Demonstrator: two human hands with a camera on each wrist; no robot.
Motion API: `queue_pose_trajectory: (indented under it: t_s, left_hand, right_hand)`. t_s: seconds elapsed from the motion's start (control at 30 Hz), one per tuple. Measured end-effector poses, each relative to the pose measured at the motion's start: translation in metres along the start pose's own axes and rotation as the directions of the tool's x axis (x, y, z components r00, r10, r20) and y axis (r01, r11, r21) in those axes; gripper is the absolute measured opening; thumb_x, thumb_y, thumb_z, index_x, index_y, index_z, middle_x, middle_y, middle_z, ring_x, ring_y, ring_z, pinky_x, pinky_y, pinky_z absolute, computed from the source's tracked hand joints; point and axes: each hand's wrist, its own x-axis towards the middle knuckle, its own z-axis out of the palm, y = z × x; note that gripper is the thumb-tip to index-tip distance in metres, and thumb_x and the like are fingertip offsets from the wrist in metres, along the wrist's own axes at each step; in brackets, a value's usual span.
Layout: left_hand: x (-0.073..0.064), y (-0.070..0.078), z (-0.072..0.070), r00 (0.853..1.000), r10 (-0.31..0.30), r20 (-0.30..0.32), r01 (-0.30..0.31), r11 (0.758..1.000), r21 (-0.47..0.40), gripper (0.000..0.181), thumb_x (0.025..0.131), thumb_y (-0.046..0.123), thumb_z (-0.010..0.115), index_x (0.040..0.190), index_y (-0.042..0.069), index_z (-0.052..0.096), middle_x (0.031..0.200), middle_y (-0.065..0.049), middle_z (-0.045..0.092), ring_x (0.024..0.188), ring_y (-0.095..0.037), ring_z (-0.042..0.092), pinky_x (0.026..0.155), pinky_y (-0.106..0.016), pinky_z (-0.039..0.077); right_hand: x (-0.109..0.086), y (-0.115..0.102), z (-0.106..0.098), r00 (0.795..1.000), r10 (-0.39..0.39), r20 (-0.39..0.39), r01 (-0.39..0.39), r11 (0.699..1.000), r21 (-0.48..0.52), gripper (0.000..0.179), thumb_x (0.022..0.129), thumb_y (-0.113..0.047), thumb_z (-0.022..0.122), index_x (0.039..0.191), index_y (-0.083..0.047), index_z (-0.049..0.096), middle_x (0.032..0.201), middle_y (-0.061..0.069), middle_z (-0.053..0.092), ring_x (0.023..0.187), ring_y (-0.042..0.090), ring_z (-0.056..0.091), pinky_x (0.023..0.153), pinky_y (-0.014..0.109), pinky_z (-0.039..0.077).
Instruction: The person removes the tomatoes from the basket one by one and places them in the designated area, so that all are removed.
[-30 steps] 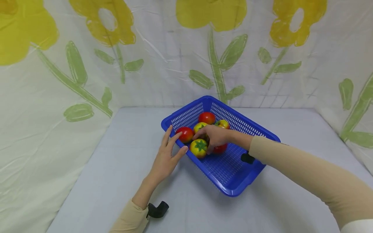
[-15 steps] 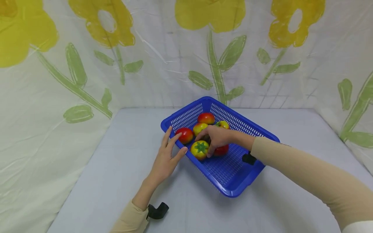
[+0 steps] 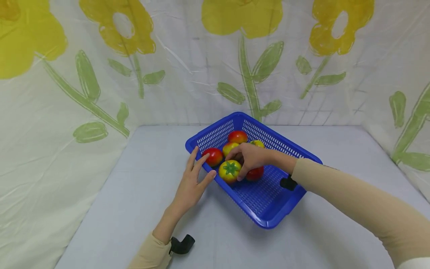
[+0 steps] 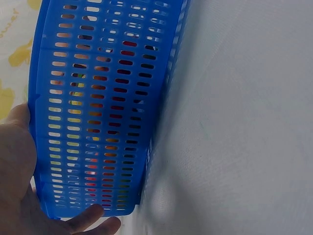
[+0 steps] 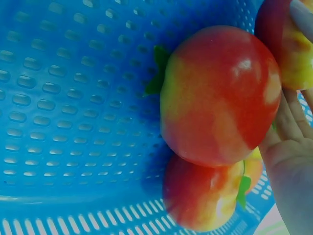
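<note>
A blue plastic basket (image 3: pixel 258 216) stands slantwise on the table with several glossy red-and-yellow tomatoes in it. My right hand (image 3: pixel 252 156) reaches in from the right; its thumb and fingers pinch a yellow tomato (image 3: pixel 230 171) with a green star-shaped top. In the right wrist view, the thumb lies on this tomato (image 5: pixel 293 54) at the upper right, and a red tomato (image 5: pixel 222 95) fills the middle. My left hand (image 3: pixel 190 185) touches the basket's near left rim with spread fingers. The left wrist view shows it beside the perforated wall (image 4: pixel 98 112).
Left of the pinched tomato lies a red tomato (image 3: pixel 213 157); another red tomato (image 3: pixel 237 136) sits toward the back corner. A further red tomato (image 3: pixel 255 173) is partly hidden under my right hand. Behind the table (image 3: pixel 134 179) hangs a white flower-painted sheet (image 3: pixel 188 82).
My right hand has shifted slightly, and the yellow tomato has risen a little since half a second ago. The red tomato under the hand sits slightly farther right. My left hand stays put.
</note>
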Motion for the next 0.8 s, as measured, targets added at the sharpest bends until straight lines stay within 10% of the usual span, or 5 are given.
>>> queue_pose_trajectory:
  t_s: [0.8]
  left_hand:
    - [-0.001, 0.0, 0.0, 1.0, -0.014, 0.002, 0.014, 1.0, 0.004, 0.063, 0.097, 0.052, 0.055, 0.151, 0.023, 0.041, 0.164, 0.006, 0.004, 0.146, -0.029, 0.019, 0.105, -0.062, 0.028]
  right_hand:
    - [-0.021, -0.009, -0.025, 0.986, -0.086, -0.144, 0.095, 0.994, 0.057, 0.062, 0.074, -0.015, 0.089, 0.13, -0.008, 0.065, 0.118, 0.003, 0.065, 0.107, 0.026, 0.061, 0.085, 0.034, 0.054]
